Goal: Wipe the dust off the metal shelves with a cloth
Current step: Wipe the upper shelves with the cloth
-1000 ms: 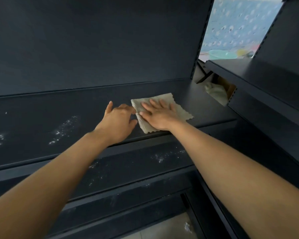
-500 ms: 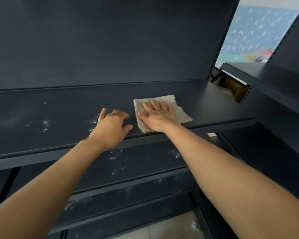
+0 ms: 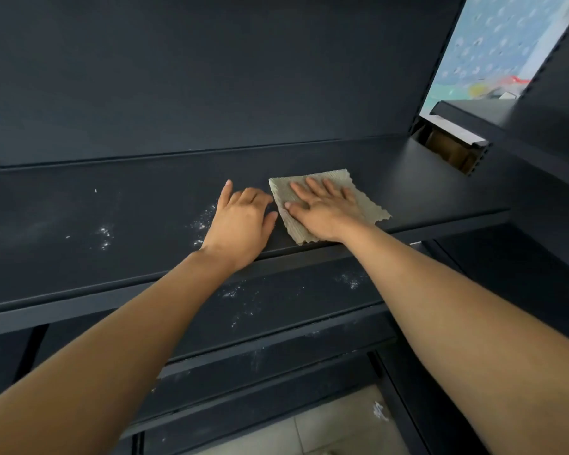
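A beige ribbed cloth (image 3: 370, 208) is pressed flat on the dark metal shelf (image 3: 424, 192) under the right hand (image 3: 322, 211)'s straight fingers (image 3: 312, 188), seemingly for wiping, while the empty, relaxed left hand (image 3: 240, 224) is rested just left of it.

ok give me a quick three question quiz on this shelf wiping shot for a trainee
1. Multiple choice: which hand presses the cloth flat on the upper shelf? A left, B right, C both.
2. True or false: the white dust on that shelf lies right of the cloth.
3. Fill in: the lower shelf also shows white ____.
Key: 1 B, the right hand; the left hand rests on bare shelf beside the cloth. 2 false, it lies left of the left hand. 3 dust.
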A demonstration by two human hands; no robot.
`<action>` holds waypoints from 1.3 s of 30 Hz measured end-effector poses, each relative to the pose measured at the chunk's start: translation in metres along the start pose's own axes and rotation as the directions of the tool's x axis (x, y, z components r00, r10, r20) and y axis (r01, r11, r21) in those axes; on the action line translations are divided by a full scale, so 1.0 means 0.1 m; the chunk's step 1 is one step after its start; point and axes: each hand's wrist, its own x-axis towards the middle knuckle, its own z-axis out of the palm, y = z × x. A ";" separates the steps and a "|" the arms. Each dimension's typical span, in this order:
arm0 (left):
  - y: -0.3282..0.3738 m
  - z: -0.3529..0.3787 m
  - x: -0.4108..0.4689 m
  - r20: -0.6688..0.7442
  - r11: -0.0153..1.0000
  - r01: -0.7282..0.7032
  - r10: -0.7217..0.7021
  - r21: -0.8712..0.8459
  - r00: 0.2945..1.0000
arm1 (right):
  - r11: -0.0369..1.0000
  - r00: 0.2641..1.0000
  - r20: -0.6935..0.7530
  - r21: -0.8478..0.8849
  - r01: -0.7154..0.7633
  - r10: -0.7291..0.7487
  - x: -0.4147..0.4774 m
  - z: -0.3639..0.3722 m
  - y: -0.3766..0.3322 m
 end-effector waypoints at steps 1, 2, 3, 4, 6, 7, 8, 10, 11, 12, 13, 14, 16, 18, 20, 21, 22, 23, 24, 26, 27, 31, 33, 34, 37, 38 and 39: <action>-0.01 0.02 0.02 -0.013 1.000 -0.008 0.008 0.005 1.000 | 1.000 1.000 0.001 0.002 0.000 0.000 0.03 0.00 0.01; -0.02 0.04 0.02 -0.025 1.000 -0.008 0.008 0.008 1.000 | 1.000 1.000 0.005 0.001 0.001 -0.001 0.05 0.00 0.01; -0.02 0.06 0.02 -0.037 1.000 0.000 0.000 0.009 0.999 | 1.000 1.000 0.009 -0.004 0.005 -0.005 0.08 -0.01 0.02; -0.03 0.08 0.01 -0.051 1.000 0.013 -0.012 0.009 0.999 | 1.000 1.000 0.013 -0.010 0.012 -0.012 0.10 -0.01 0.03; -0.04 0.11 0.01 -0.076 0.999 0.033 -0.031 0.015 0.997 | 0.999 0.999 0.023 -0.016 0.030 -0.030 0.18 -0.03 0.05; -0.05 0.12 0.00 -0.082 0.999 0.042 -0.041 0.017 0.996 | 0.999 0.999 0.031 -0.017 0.041 -0.040 0.22 -0.05 0.05; -0.05 0.12 0.00 -0.086 0.998 0.052 -0.051 0.018 0.995 | 0.998 0.998 0.037 -0.019 0.052 -0.051 0.28 -0.06 0.06; -0.04 0.12 0.02 -0.081 0.997 0.069 -0.066 0.027 0.995 | 0.997 0.996 0.045 -0.021 0.076 -0.075 0.39 -0.08 0.06; -0.04 0.12 0.02 -0.072 0.997 0.074 -0.071 0.035 0.995 | 0.996 0.995 0.049 -0.020 0.088 -0.087 0.45 -0.09 0.06; -0.03 0.12 0.02 -0.068 0.996 0.075 -0.072 0.041 0.995 | 0.995 0.994 0.050 -0.021 0.099 -0.098 0.50 -0.09 0.06; -0.03 0.12 0.02 -0.068 0.996 0.077 -0.073 0.047 0.995 | 0.994 0.993 0.052 -0.023 0.111 -0.110 0.54 -0.10 0.06; -0.03 0.12 0.02 -0.067 0.995 0.083 -0.080 0.052 0.995 | 0.992 0.991 0.054 -0.027 0.124 -0.123 0.58 -0.10 0.05; -0.03 0.13 0.00 -0.074 0.993 0.105 -0.100 0.063 0.992 | 0.988 0.987 0.056 -0.032 0.150 -0.148 0.65 -0.12 0.05; -0.04 0.13 0.00 -0.092 0.990 0.120 -0.113 0.076 0.989 | 0.986 0.985 0.058 -0.035 0.164 -0.162 0.70 -0.13 0.03; -0.03 0.12 0.00 -0.109 0.988 0.132 -0.122 0.087 0.987 | 0.984 0.983 0.060 -0.031 0.175 -0.173 0.71 -0.13 0.01; -0.03 0.12 0.00 -0.112 0.987 0.137 -0.126 0.088 0.986 | 0.983 0.982 0.060 -0.028 0.181 -0.179 0.70 -0.13 0.01; -0.02 0.11 0.00 -0.116 0.986 0.141 -0.130 0.091 0.985 | 0.982 0.981 0.058 -0.025 0.186 -0.185 0.69 -0.13 0.02; -0.02 0.11 0.00 -0.121 0.985 0.145 -0.133 0.097 0.984 | 0.981 0.980 0.059 -0.023 0.192 -0.191 0.66 -0.14 0.02; -0.02 0.10 0.00 -0.123 0.983 0.149 -0.136 0.105 0.983 | 0.980 0.978 0.063 -0.019 0.198 -0.197 0.64 -0.14 0.02; -0.02 0.10 0.00 -0.127 0.980 0.163 -0.148 0.116 0.981 | 0.976 0.974 0.071 -0.011 0.216 -0.215 0.58 -0.14 0.03; -0.01 0.10 0.00 -0.131 0.978 0.173 -0.157 0.119 0.979 | 0.973 0.971 0.073 -0.007 0.229 -0.228 0.54 -0.12 0.04; 0.00 0.09 -0.01 -0.152 0.973 0.190 -0.169 0.134 0.974 | 0.966 0.963 0.067 -0.006 0.260 -0.259 0.36 -0.09 0.19; 0.00 0.07 -0.02 -0.169 0.973 0.182 -0.157 0.141 0.973 | 0.968 0.967 0.066 -0.012 0.249 -0.248 0.28 -0.09 0.29; 0.01 0.06 -0.03 -0.180 0.975 0.172 -0.145 0.144 0.973 | 0.972 0.970 0.063 -0.015 0.236 -0.235 0.24 -0.09 0.32; 0.01 0.00 -0.10 -0.231 0.980 0.152 -0.120 0.127 0.966 | 0.982 0.980 0.061 -0.029 0.189 -0.187 0.17 -0.08 0.29; -0.01 -0.04 -0.14 -0.247 0.981 0.151 -0.118 0.123 0.962 | 0.985 0.983 0.068 -0.025 0.173 -0.171 0.16 -0.08 0.25; -0.05 -0.08 -0.19 -0.258 0.981 0.152 -0.116 0.122 0.959 | 0.987 0.985 0.078 -0.017 0.157 -0.155 0.14 -0.08 0.19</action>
